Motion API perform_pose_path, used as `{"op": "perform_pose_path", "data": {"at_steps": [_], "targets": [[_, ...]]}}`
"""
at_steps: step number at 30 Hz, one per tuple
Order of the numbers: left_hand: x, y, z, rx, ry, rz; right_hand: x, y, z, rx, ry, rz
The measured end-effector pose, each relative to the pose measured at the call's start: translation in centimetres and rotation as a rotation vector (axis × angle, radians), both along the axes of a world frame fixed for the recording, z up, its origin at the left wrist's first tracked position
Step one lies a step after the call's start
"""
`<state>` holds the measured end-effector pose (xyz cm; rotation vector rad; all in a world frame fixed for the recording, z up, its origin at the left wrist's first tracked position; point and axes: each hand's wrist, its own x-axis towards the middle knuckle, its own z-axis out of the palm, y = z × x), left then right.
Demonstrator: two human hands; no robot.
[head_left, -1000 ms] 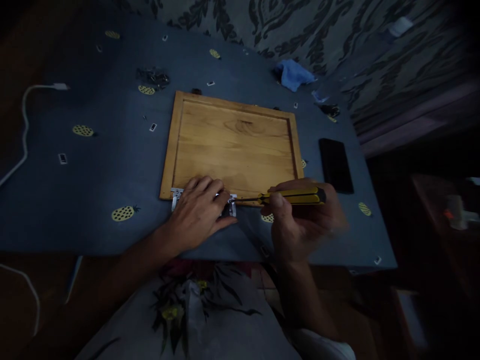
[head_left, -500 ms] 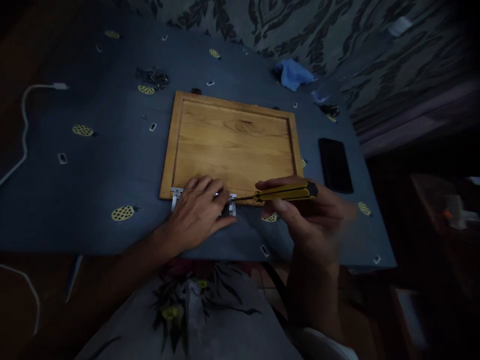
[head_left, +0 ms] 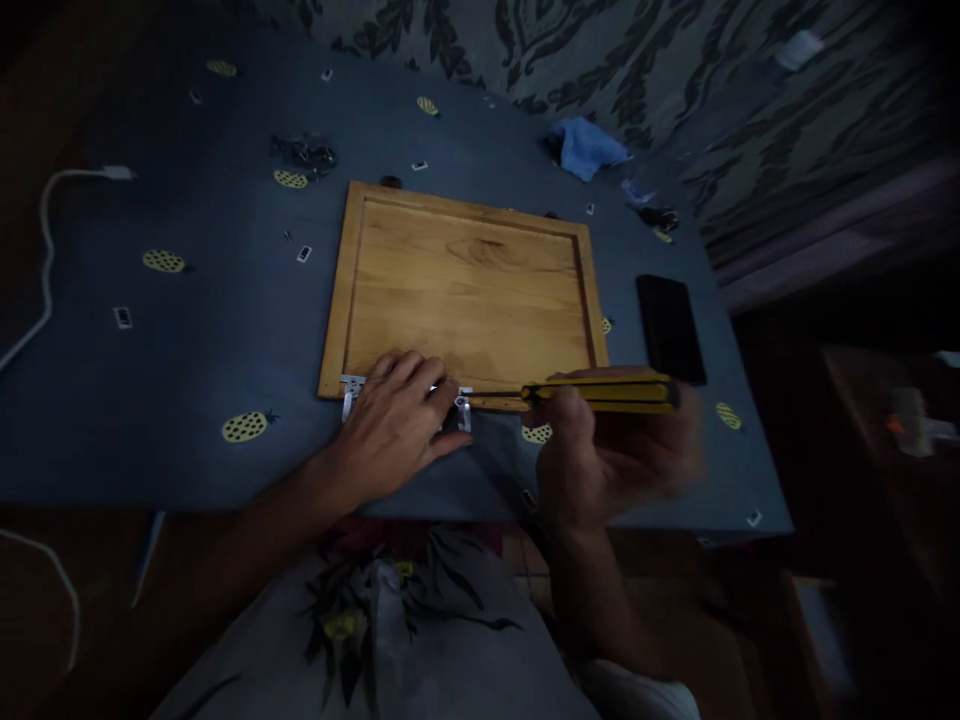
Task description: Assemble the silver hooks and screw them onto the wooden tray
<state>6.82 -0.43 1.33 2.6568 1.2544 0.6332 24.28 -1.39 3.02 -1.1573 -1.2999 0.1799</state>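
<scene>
A framed wooden panel [head_left: 465,290] lies flat on the table. At its front left edge is a silver metal bracket [head_left: 465,412], whose two ends show on either side of my left hand [head_left: 397,425]. That hand's fingers curl over the bracket and hold it against the frame; its middle is hidden. My right hand [head_left: 615,450], slightly blurred, is closed around the yellow and black handle of a screwdriver [head_left: 600,393]. The shaft points left, nearly level, with its tip at the bracket's right end beside my left thumb.
A blue cloth [head_left: 589,148] lies at the back right of the table [head_left: 247,370]. To the right of the panel is a black phone [head_left: 670,330]. Small dark items [head_left: 304,152] sit at the back left. A white cable [head_left: 49,240] runs along the left side.
My right hand has turned and shifted on the screwdriver, and the handle has moved right and now lies more level. My left hand stays on the bracket.
</scene>
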Motion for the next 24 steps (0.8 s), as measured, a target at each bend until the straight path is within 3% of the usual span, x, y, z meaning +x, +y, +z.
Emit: {"op": "perform_pose_path", "data": {"at_steps": [7, 18, 24], "targets": [[-0.02, -0.01, 0.01, 0.001, 0.014, 0.01, 0.31, 0.15, 0.75, 0.028, -0.051, -0.01], [-0.06, -0.01, 0.16, -0.024, 0.018, 0.007, 0.3, 0.18, 0.32, 0.002, -0.107, 0.027], [-0.07, -0.01, 0.16, -0.01, -0.004, 0.005, 0.85, -0.14, 0.27, -0.146, -0.069, 0.137]]}}
